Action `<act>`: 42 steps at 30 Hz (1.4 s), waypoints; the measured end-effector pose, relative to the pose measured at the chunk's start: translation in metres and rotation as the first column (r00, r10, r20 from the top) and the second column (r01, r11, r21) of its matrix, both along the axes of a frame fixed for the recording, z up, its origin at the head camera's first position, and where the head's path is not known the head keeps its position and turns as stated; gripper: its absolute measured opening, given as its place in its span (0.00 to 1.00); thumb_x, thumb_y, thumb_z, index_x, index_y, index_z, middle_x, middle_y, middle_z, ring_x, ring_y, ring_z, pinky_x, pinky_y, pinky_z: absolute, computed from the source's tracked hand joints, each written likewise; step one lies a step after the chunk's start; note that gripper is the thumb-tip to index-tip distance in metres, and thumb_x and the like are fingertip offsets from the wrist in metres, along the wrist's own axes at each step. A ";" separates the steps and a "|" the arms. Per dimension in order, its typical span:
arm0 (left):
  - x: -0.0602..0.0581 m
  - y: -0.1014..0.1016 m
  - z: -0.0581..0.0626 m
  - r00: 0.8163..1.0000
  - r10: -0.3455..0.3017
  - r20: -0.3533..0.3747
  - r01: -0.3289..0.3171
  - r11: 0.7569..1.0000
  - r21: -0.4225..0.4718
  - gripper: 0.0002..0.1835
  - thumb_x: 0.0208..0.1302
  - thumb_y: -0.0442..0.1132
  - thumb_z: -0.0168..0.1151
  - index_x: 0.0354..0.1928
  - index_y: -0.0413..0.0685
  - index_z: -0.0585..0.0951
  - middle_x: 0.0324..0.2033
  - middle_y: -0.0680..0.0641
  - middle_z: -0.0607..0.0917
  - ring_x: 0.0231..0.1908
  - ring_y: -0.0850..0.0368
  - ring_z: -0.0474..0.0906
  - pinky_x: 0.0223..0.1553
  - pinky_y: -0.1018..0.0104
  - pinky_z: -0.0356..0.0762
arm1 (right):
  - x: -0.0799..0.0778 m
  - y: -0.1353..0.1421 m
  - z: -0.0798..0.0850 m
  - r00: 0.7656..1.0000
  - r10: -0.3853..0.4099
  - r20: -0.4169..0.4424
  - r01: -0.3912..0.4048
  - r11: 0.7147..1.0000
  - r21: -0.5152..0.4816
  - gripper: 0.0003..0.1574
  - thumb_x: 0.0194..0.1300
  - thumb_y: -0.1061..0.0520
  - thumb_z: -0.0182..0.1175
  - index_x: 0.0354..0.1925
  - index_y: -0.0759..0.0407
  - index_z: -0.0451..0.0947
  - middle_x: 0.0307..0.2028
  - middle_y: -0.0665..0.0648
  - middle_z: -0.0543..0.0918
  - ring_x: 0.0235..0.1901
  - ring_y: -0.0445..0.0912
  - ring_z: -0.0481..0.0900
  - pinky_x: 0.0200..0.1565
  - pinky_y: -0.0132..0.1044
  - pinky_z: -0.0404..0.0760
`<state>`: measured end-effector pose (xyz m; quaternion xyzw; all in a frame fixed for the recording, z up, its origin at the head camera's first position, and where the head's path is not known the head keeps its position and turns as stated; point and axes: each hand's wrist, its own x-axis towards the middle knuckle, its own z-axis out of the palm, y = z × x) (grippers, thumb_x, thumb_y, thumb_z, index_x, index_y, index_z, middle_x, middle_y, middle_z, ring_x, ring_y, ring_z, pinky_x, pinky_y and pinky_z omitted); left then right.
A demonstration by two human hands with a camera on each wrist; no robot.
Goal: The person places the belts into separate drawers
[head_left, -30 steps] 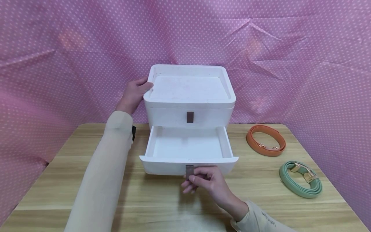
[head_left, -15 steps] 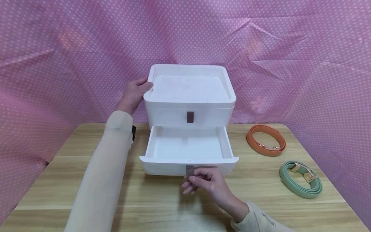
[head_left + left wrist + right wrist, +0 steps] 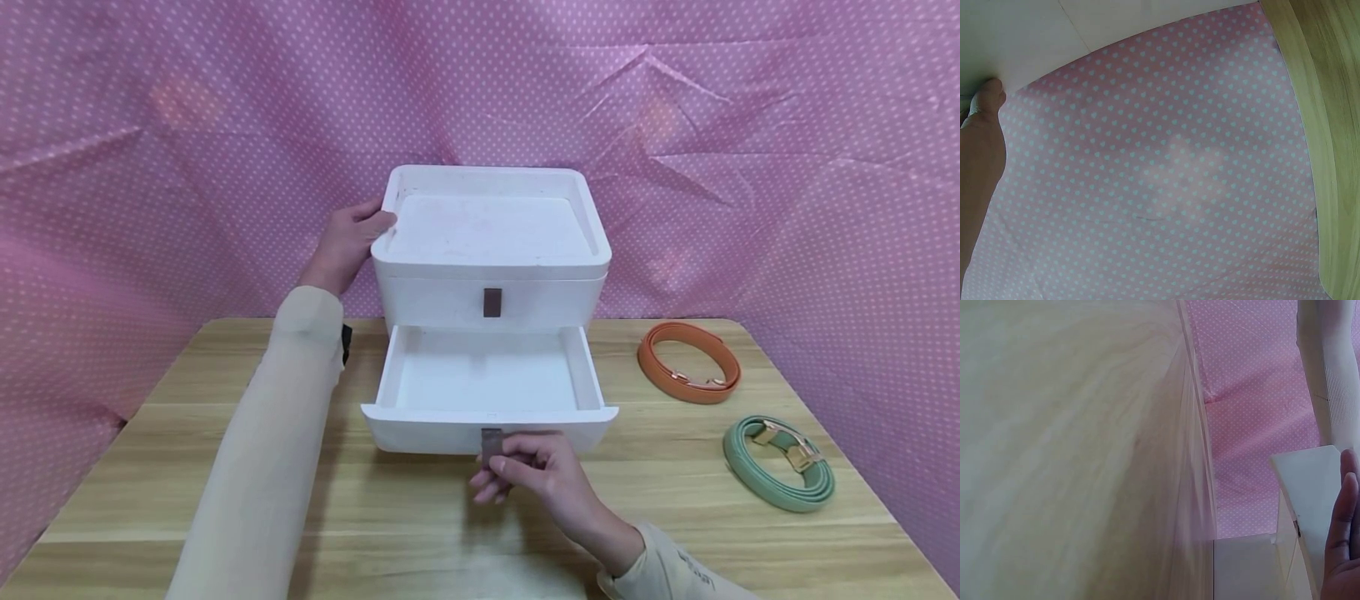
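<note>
No clear movement since the earlier frame. Pinching tab [image 3: 491, 444] of open drawer [image 3: 427, 434], lower centre, with right grip [image 3: 543, 475] closed; holding rim [image 3: 491, 272] of box [image 3: 435, 301], upper centre, with left grip [image 3: 345, 243], partly hidden. Apparently finishing drawer-opening; next, probably calls for releasing tab without nudging drawer.

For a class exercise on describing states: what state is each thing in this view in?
White drawer unit, upright
Lower drawer, open
Upper drawer, closed
Orange belt, coiled
Green belt, coiled
Pink cloth, creased
Left hand, holding the unit's rim
Right hand, pinching the lower drawer's tab
</note>
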<state>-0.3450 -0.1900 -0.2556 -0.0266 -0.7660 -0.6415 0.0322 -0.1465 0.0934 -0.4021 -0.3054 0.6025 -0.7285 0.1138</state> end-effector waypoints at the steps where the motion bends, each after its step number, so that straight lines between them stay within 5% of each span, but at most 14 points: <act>1: 0.000 0.000 0.000 1.000 0.001 0.001 -0.001 1.000 0.002 0.32 0.71 0.47 0.59 0.74 0.52 0.63 0.71 0.48 0.65 0.67 0.52 0.64 0.66 0.61 0.66 | 0.000 0.000 0.000 1.000 0.000 -0.001 0.000 1.000 0.001 0.11 0.71 0.67 0.53 0.43 0.76 0.79 0.35 0.70 0.85 0.31 0.57 0.87 0.33 0.49 0.86; 19: 0.000 -0.002 0.000 1.000 0.008 0.008 -0.008 1.000 0.000 0.32 0.71 0.47 0.58 0.74 0.53 0.63 0.71 0.48 0.66 0.66 0.52 0.66 0.65 0.60 0.67 | 0.000 0.003 -0.005 0.996 -0.052 0.074 0.041 0.989 0.140 0.13 0.71 0.63 0.55 0.42 0.77 0.78 0.35 0.66 0.86 0.32 0.55 0.87 0.37 0.47 0.86; 28: 0.001 -0.001 0.002 1.000 0.006 0.008 -0.006 1.000 -0.016 0.32 0.71 0.48 0.58 0.74 0.54 0.63 0.71 0.49 0.65 0.69 0.52 0.61 0.67 0.59 0.63 | -0.004 0.021 -0.008 0.991 0.004 0.137 -0.037 0.971 0.237 0.18 0.71 0.61 0.56 0.48 0.79 0.77 0.37 0.66 0.86 0.36 0.58 0.86 0.42 0.50 0.85; 35: 0.001 -0.002 0.001 1.000 0.006 0.004 -0.006 1.000 -0.023 0.32 0.71 0.48 0.58 0.74 0.54 0.64 0.71 0.50 0.65 0.69 0.53 0.61 0.67 0.59 0.63 | -0.011 0.055 -0.003 0.986 0.077 0.149 -0.129 0.915 0.382 0.17 0.73 0.59 0.54 0.48 0.73 0.80 0.39 0.65 0.86 0.39 0.59 0.85 0.43 0.52 0.85; 42: 0.000 -0.002 0.000 1.000 0.006 0.010 -0.006 1.000 -0.025 0.32 0.71 0.49 0.59 0.73 0.54 0.64 0.71 0.50 0.66 0.69 0.53 0.62 0.67 0.59 0.63 | -0.023 0.102 0.007 0.979 0.109 0.175 -0.190 0.799 0.570 0.16 0.74 0.56 0.54 0.48 0.65 0.84 0.41 0.62 0.86 0.40 0.59 0.84 0.42 0.48 0.85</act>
